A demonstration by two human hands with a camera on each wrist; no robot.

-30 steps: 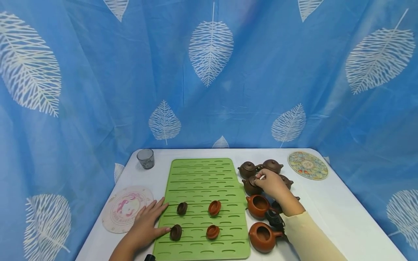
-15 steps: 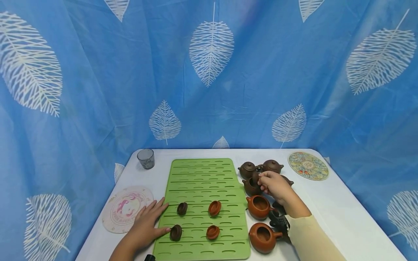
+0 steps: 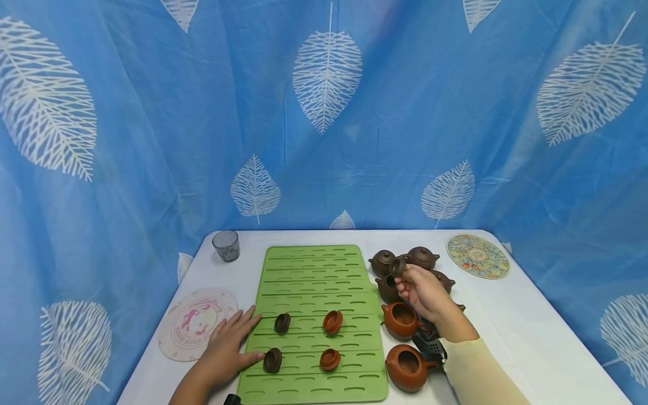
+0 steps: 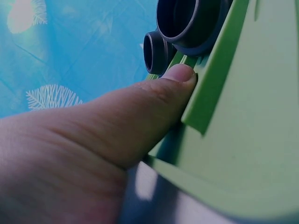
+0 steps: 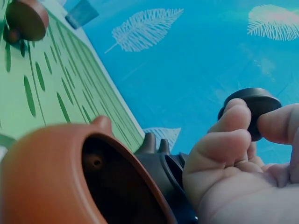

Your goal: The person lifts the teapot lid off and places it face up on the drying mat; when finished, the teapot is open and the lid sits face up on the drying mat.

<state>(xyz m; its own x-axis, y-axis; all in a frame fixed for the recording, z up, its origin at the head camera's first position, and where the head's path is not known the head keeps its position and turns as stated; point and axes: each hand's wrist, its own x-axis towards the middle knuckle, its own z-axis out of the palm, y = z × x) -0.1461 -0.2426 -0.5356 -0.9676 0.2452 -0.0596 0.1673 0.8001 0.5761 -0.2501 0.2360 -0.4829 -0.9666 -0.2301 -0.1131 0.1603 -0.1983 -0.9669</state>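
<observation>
My right hand (image 3: 422, 291) pinches a dark brown teapot lid (image 5: 252, 105) between thumb and fingers. It holds the lid above an open dark brown teapot (image 3: 387, 289), the underside turned outward in the head view. My left hand (image 3: 228, 349) lies with spread fingers on the left edge of the green mat (image 3: 309, 388). Its thumb (image 4: 159, 95) is right at the mat's edge, near a dark lid (image 3: 272, 360). Another dark lid (image 3: 282, 323) and two orange-brown lids, one farther (image 3: 332, 323) and one nearer (image 3: 330, 360), rest on the mat.
Two lidless orange-brown teapots, one farther (image 3: 401, 320) and one nearer (image 3: 408, 368), stand right of the mat. Several dark teapots, including a lidded one (image 3: 382, 263), cluster behind. A glass (image 3: 226, 246) stands back left. Round mats lie left (image 3: 169, 332) and right (image 3: 477, 257).
My right hand has lifted the dark lid off its teapot, exposing the opening, and turned it so its underside shows. My left hand has stayed in place.
</observation>
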